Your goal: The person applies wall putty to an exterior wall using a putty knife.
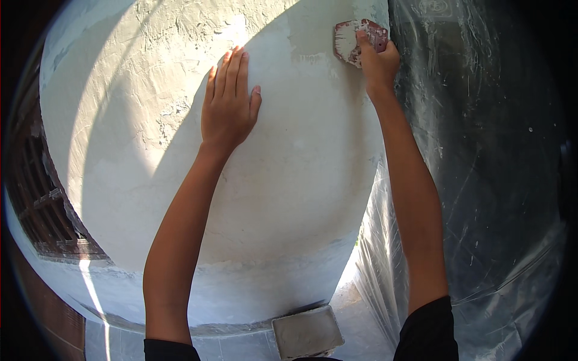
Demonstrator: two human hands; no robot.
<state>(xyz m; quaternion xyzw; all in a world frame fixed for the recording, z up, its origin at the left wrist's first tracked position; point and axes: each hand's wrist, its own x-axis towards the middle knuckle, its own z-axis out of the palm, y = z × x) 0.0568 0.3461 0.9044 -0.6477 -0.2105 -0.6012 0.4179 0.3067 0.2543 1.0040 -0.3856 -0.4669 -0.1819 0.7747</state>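
Note:
A plastered wall [289,180] fills the middle of the head view, smooth and pale grey in shade, rough and sunlit at the upper left. My left hand [229,108] lies flat against it, fingers stretched upward and thumb apart. Higher up, by the wall's right edge, my right hand [379,63] grips a reddish-brown scraper [346,42] smeared with pale plaster. Its flat body rests on or very close to the wall, with my thumb across its face. Both arms reach upward.
A rectangular tray [307,331] of grey wet-looking plaster sits low at the wall's foot. Clear plastic sheeting [481,180] hangs along the right, smeared in places. At the left edge is a dark brown slatted window frame [45,192]. Pale floor tiles show below.

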